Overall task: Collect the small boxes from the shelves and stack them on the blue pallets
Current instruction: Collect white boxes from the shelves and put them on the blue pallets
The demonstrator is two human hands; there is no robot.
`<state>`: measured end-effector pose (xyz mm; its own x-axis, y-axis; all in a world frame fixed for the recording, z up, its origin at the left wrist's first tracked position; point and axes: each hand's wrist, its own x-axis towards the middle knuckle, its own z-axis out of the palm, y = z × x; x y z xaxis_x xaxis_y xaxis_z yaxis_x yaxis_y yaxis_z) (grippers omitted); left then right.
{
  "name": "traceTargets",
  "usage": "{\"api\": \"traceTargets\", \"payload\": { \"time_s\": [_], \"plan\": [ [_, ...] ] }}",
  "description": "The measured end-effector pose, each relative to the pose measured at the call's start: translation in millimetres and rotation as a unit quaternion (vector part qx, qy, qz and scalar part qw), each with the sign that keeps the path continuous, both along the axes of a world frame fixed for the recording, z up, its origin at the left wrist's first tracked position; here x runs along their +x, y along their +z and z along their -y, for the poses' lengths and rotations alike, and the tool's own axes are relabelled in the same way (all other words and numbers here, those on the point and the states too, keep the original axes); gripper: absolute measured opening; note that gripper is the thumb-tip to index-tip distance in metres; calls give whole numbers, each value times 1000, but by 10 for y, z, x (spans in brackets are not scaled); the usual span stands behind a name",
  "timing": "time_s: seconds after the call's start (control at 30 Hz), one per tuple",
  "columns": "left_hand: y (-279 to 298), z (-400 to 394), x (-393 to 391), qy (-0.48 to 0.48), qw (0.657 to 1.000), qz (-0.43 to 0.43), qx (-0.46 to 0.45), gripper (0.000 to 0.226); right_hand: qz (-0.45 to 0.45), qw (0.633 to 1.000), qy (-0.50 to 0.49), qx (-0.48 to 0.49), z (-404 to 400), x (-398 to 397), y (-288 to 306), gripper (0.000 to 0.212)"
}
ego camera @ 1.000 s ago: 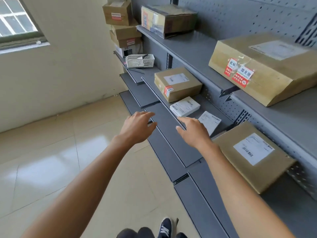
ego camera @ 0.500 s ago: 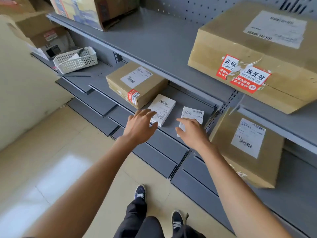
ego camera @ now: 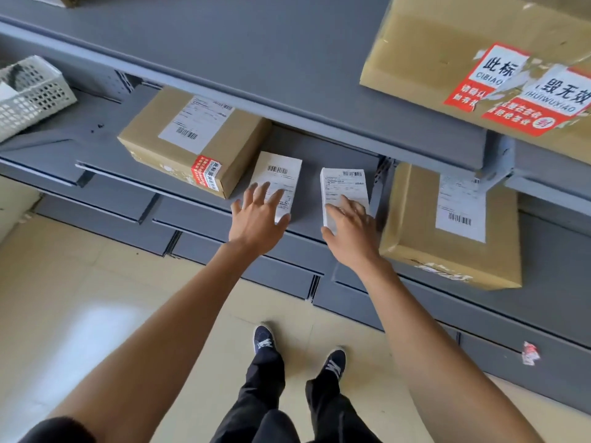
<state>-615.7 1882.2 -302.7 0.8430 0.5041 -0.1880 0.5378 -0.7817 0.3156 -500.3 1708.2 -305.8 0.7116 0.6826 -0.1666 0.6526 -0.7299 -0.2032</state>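
A: Hands first. Where's the left hand (ego camera: 257,219)?

B: Palm down, fingers spread and straight, fingertips lying on the near end of the left small white labelled box (ego camera: 277,183). Not curled round it, so it holds nothing.

A: And the right hand (ego camera: 350,233)?

B: Same idea. It's over the near end of the right small white labelled box (ego camera: 343,190), fingers extended across the top, thumb out to the left side of the box. Fingers look straight, not wrapped. Can't tell if the thumb touches the box edge.

A: Where do the two boxes sit?

B: Side by side, a gap between them, flat on the grey metal middle shelf (ego camera: 319,161), barcodes facing up. The far halves of both show beyond the fingertips.

A: Neighbours?

B: Medium brown cardboard box with white label and red sticker (ego camera: 192,139) just beside the left white box, on its left. Larger brown cardboard box with a white barcode label (ego camera: 447,228) to the right of the right hand, close to it. On the grey upper shelf (ego camera: 256,59), a big brown carton with red and white stickers (ego camera: 479,62). White perforated plastic basket (ego camera: 28,97) far left.

A: Below?

B: Beige tiled floor (ego camera: 80,298), the person's dark shoes (ego camera: 263,340).
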Motion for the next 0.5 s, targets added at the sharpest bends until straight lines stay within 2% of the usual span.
{"api": "traceTargets", "payload": {
  "time_s": [0.2,0.3,0.5],
  "plan": [
    [-246,-38,108,-7,1000,-9,22,72,28,996,-70,45,38,-40,-292,45],
    [-364,-39,82,-13,999,1,37,68,61,992,-83,76,68,-86,-379,43],
    [-410,-47,27,-1,998,54,26,53,84,985,-102,112,89,-205,-555,53]
  ]
}}
